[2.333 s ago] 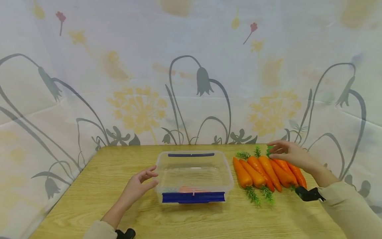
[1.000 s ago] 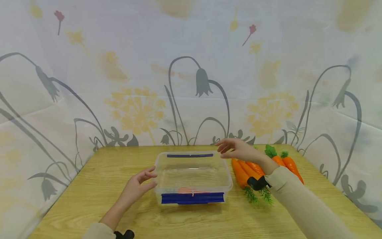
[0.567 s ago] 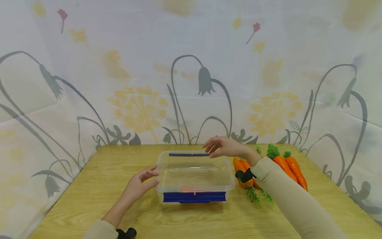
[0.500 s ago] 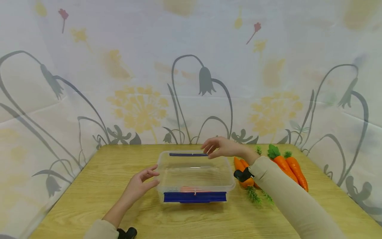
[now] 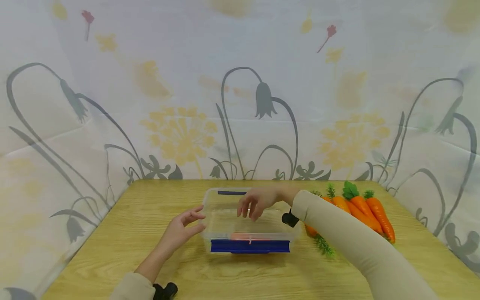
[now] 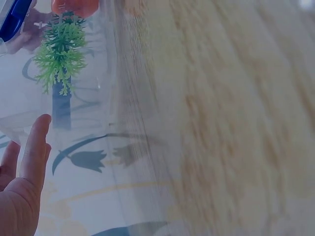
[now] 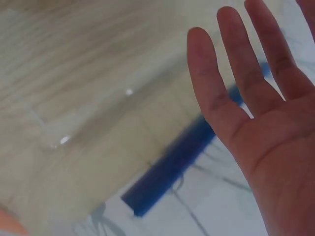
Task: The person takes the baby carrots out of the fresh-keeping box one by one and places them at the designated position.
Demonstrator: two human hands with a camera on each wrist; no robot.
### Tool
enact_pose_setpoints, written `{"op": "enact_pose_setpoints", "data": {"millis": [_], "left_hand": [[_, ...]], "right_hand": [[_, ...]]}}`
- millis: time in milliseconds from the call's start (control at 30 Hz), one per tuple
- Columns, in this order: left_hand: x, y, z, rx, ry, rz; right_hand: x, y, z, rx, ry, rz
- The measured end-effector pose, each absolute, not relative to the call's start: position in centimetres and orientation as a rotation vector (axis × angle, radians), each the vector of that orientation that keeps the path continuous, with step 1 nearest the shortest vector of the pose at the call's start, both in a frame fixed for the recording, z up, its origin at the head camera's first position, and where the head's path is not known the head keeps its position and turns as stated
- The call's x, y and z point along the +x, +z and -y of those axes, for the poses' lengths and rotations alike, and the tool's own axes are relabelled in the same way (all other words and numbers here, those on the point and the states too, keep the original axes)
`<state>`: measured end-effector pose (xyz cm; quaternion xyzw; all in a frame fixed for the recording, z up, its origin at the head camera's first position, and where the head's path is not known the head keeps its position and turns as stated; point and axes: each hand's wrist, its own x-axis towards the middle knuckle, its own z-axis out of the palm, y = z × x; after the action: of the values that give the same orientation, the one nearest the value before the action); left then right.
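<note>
A clear plastic box (image 5: 225,225) with blue latches (image 5: 250,246) sits mid-table. Orange shows through its front wall, and the left wrist view has a carrot (image 6: 81,7) with green fronds (image 6: 61,54) behind the clear plastic. My right hand (image 5: 262,200) hovers over the box, fingertips pointing down and apart. The right wrist view shows those fingers (image 7: 203,71) spread and holding nothing. My left hand (image 5: 180,231) is at the box's left side with relaxed fingers; whether they touch the rim I cannot tell. Several carrots (image 5: 380,216) lie to the right, partly hidden by my right sleeve.
The box and carrots stand on a wood-grain table (image 5: 210,277). A flower-patterned cloth (image 5: 187,66) hangs behind and around it. A black wrist camera (image 5: 290,218) sits on my right wrist, close to the box's right rim, and another (image 5: 165,291) is on my left wrist.
My right hand has moved left from above the carrots to over the box, then lowered with its fingers turned down. My left hand has stayed beside the box. The view shifts slightly.
</note>
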<state>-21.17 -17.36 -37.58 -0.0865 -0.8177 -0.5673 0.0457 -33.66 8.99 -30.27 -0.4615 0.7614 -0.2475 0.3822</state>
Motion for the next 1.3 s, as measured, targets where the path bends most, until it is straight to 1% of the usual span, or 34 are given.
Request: {"op": "enact_pose_setpoints", "data": {"millis": [267,400,633,733,933,1067,1300], "left_hand": [[-21.1,-37.6,17.3,-0.252,-1.743,2.481],[-21.1,-37.6,17.3,-0.255,-1.747,2.483],[-21.2,-37.7,17.2,-0.229,-1.750,2.479],[-21.2,-37.7,17.2,-0.224,-1.744,2.481],[-21.3,-37.8,17.2,-0.212,-1.740,2.479],[-21.3,-37.8,17.1,-0.225,-1.736,2.480],[-21.2,-37.7,17.2,-0.238,-1.729,2.486]], "right_hand": [[-33.0,-32.3,-7.0,-1.118,-0.380,-1.796],[-32.7,-32.6,-6.6,-1.088,-0.332,-1.803],[-33.2,-32.6,-6.6,-1.022,-0.424,-2.084],[-33.5,-32.6,-6.8,-1.046,-0.372,-2.214],[-33.9,-32.9,-7.3,-1.052,-0.253,-2.239],[-33.8,-32.6,-7.5,-1.063,-0.252,-2.266],[-33.3,-30.2,-8.2,-1.153,-0.355,-2.256]]}}
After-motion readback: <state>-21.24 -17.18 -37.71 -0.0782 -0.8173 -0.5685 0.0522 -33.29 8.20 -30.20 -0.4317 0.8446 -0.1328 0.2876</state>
